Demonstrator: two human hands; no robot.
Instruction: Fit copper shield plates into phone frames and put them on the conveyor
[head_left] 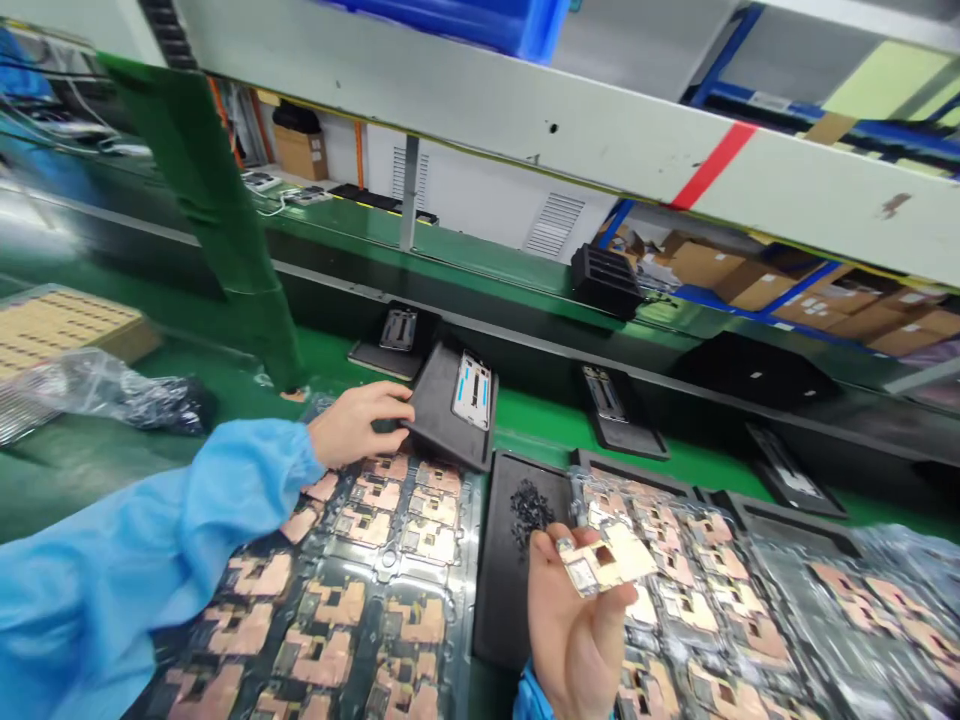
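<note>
My left hand [361, 422], in a light blue sleeve, grips the left edge of a black tray [450, 415], which sits tilted. A phone frame [473, 390] with blue strips lies in that tray. Between the thumb and fingers of my right hand [574, 630] is a phone circuit board [611, 558] with a square hole. Below my left hand spreads a clear plastic tray [386, 570] with rows of similar copper-coloured boards. Another such tray of boards [679, 570] lies beyond my right hand. Between them is a black tray [504, 590] holding a heap of small black parts [529, 508].
More black trays with phone frames stand along the conveyor, one at the left [399, 328] and one at the right [604, 395]. A green-wrapped post [217, 220] rises at left, near a plastic bag [112, 390]. A white shelf beam [480, 95] crosses overhead.
</note>
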